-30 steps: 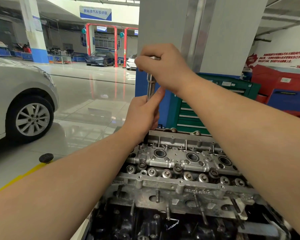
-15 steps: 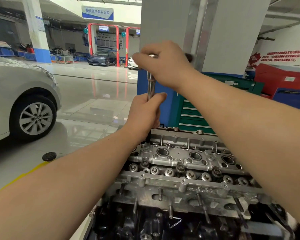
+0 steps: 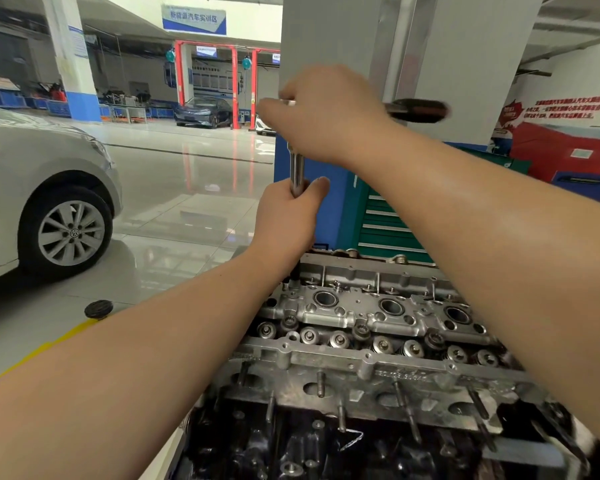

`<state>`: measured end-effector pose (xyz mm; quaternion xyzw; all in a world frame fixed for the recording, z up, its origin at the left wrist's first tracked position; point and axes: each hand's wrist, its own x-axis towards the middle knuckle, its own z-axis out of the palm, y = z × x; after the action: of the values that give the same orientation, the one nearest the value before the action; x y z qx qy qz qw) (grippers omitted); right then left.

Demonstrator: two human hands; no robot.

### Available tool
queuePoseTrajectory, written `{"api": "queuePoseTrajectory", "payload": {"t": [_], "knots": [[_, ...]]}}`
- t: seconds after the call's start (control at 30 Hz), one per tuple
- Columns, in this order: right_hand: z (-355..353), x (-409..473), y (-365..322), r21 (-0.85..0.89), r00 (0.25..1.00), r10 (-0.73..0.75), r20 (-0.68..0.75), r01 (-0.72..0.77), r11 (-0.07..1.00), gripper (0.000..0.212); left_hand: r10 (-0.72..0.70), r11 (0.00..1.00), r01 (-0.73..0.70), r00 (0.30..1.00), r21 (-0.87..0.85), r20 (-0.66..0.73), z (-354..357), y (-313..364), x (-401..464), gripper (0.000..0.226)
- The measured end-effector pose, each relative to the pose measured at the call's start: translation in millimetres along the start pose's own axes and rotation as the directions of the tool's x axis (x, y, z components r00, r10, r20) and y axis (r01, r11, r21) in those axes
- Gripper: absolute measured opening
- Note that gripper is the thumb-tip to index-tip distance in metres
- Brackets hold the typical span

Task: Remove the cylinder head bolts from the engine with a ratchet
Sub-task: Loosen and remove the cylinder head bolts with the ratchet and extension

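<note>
Head view showed the right hand (image 3: 329, 112) clenched around the head of the ratchet (image 3: 414, 110), whose dark handle stuck out blurred to that hand's right, where a second earlier no handle had shown past the knuckles at all. That suggested the person had swung the handle round through part of a turn, so the bolt was probably being backed out rather than merely engaged. Below the right hand, the left hand (image 3: 284, 223) gripped the bright extension bar (image 3: 297, 171), fingers and thumb wrapped around it, steadying it upright; its hold looked the same as in the earlier views. The bar ran down behind the left hand toward the far left corner of the cylinder head (image 3: 368, 317), and the socket and the bolt under it were hidden by the wrist, so how far the bolt had risen could not be told. Nearer the camera than the hands, several other cylinder head bolts (image 3: 359, 332) sat seated along the head's middle row, so most of the job appeared to remain. Left of the hands stood a silver car (image 3: 32, 188) on the glossy floor (image 3: 174, 209).
</note>
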<state>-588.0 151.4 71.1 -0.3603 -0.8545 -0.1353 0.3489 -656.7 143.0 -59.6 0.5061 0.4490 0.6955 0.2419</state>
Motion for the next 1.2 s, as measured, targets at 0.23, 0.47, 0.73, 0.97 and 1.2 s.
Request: {"api": "queuePoseTrajectory", "payload": {"t": [0.23,0.47,0.73,0.97,1.2], "knots": [[7,-14,10,0.202,0.981,0.054,-0.188,-0.015,0.979,0.042,0.051,0.994,-0.053,0.998,0.096,0.028,2,0,-3,0.047],[3,0,-4,-0.251,0.982,0.076,-0.175,-0.119,0.961,0.038,0.182,0.967,-0.154,0.975,0.204,-0.129,3,2,-6,0.047],[5,-11,8,0.544,1.0,0.012,-0.023,0.002,0.839,0.028,0.134,0.982,-0.116,0.985,0.151,-0.113,3,5,-8,0.051],[-2,5,-9,-0.336,0.988,0.108,-0.109,-0.139,0.932,0.032,0.268,0.936,-0.223,0.953,0.273,-0.139,1,4,-7,0.017],[3,0,6,-0.035,1.0,0.007,-0.016,-0.007,0.999,0.042,0.18,0.968,-0.152,0.975,0.201,-0.129,3,5,-6,0.039]]}}
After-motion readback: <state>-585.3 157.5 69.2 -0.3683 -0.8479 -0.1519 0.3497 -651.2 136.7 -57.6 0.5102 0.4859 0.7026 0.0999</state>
